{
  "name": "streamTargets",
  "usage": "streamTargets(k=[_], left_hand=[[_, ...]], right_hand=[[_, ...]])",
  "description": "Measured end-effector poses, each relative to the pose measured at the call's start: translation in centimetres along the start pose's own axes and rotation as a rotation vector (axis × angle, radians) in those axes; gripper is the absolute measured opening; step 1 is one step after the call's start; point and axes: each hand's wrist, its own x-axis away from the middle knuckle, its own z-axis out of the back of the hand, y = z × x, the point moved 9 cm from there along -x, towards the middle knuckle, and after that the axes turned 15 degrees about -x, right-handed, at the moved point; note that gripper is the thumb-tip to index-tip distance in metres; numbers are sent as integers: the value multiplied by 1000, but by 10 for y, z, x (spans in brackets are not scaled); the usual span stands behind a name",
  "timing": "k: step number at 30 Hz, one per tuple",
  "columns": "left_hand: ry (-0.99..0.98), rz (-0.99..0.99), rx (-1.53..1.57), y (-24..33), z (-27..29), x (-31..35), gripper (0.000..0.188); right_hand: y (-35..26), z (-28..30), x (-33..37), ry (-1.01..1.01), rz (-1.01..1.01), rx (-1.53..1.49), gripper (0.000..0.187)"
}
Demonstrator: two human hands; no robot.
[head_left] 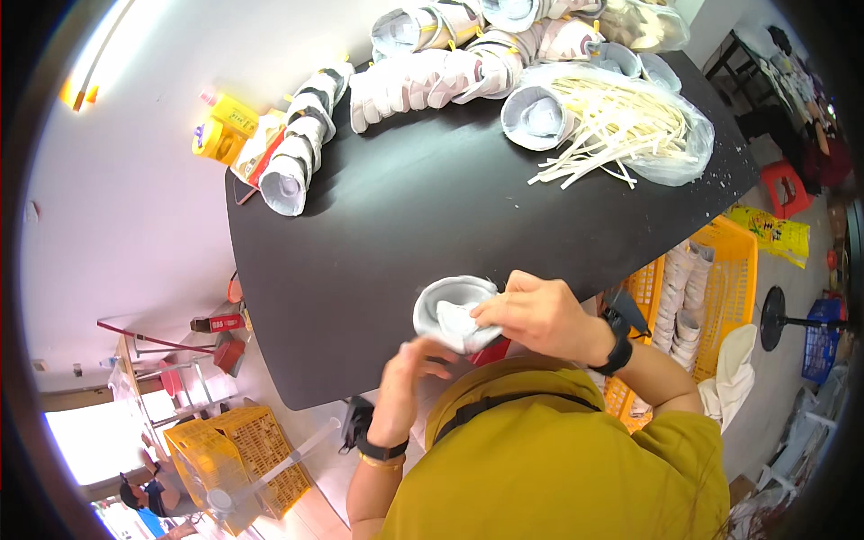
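Observation:
A small shoe upper (454, 290) with a grey padded collar and a white piece inside stands near the table's front edge, its opening facing up. My right hand (538, 315) pinches the right side of its rim, thumb and fingers pressed together. At its lower left, my left hand (407, 378) has its fingers stretched out and apart. Those fingertips come close to the upper's near side; whether they touch it I cannot tell. The upper's underside is hidden.
Nested shoe uppers (432, 79) lie along the dark table's (378, 225) far side, another row (306, 135) at left. Beside a bag of pale strips (621, 117) sits one more upper (537, 118). Yellow bottles (220, 130) are far left. Yellow crates (733, 270) flank me. Other people are in the background.

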Motion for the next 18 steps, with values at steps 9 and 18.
streamTargets(k=[9,18], left_hand=[[160,13,150,7,6,-1,29],[179,-50,441,10,2,-5,15]], right_hand=[[66,-48,27,-176,-859,-1190,26],[28,-62,38,-175,-1006,-1512,51]])
